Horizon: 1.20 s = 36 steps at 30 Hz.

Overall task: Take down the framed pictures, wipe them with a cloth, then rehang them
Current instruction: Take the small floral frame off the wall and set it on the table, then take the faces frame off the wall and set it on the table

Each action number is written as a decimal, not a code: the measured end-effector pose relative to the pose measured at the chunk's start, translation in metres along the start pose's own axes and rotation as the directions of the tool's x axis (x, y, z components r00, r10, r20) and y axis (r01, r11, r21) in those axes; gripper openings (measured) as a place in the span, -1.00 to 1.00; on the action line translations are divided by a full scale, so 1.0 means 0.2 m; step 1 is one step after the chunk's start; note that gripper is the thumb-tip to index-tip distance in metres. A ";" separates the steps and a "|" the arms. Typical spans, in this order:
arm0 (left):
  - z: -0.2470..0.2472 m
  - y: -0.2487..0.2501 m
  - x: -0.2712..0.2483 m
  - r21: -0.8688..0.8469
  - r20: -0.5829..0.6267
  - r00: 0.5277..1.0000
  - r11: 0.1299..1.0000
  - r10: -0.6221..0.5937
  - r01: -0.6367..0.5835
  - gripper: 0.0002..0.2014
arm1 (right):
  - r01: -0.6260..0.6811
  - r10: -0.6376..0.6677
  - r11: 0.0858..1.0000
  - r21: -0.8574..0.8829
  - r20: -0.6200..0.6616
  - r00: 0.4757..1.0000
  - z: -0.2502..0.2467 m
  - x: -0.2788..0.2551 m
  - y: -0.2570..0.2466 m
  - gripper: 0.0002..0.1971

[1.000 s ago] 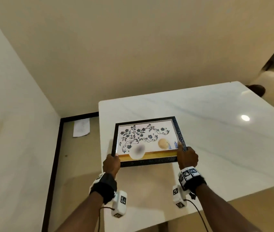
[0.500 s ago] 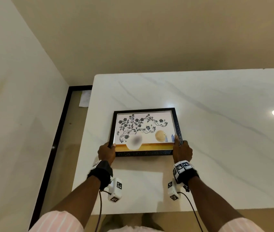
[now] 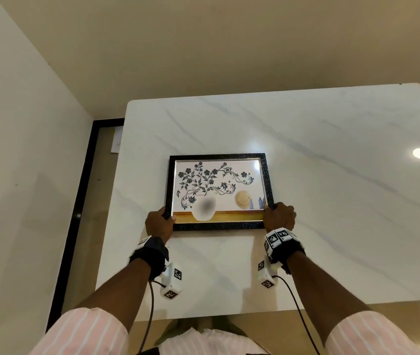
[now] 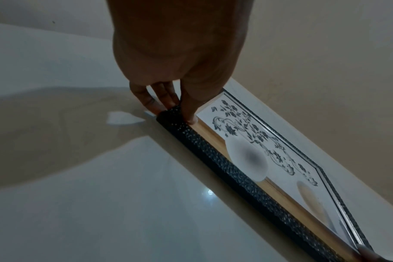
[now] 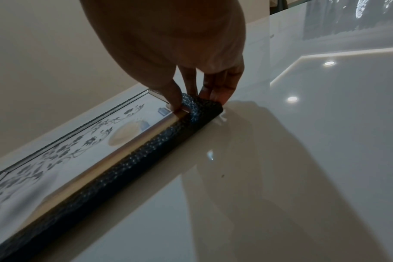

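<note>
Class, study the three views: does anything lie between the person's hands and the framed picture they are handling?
Nothing visible does. The left hand grips the framed picture at its lower left corner and the right hand at its lower right, thumbs on the front, fingers behind. No cloth shows in any view.

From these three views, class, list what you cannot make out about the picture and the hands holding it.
- Back of the picture, all views: faces the table; any hanger unseen.
- Vase in the print, head and left wrist views: blurred.
- Left hand and right hand fingertips: tucked behind the frame.
- Cloth: none in view.
</note>
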State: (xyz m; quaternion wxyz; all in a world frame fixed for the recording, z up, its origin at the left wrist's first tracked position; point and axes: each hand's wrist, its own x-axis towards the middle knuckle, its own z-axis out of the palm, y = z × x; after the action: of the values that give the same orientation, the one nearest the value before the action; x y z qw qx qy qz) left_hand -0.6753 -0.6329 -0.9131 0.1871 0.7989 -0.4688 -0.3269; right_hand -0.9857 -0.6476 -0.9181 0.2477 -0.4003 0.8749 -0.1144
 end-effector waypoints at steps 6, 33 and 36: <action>0.01 0.01 0.01 -0.065 0.054 0.998 0.997 0.035 -0.031 -0.61 | 0.010 -0.010 0.999 -0.031 -0.025 1.000 0.03 0.02 -0.03 -0.68; 0.07 -0.03 -0.04 0.018 0.144 0.989 1.000 -0.015 0.013 -0.05 | 0.128 -0.139 0.962 -0.241 -0.033 0.990 0.10 -0.07 0.00 -0.40; 0.06 -0.07 -0.07 -0.014 0.114 0.994 1.000 0.004 -0.002 -0.08 | 0.088 -0.114 0.969 -0.233 -0.099 0.989 0.12 -0.13 -0.03 -0.40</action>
State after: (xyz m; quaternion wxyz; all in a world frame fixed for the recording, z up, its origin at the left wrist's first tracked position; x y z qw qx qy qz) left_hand -0.6797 -0.6146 -0.9252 0.1663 0.7769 -0.4777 -0.3749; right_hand -0.9553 -0.6317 -0.9275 0.1449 -0.4630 0.8731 -0.0480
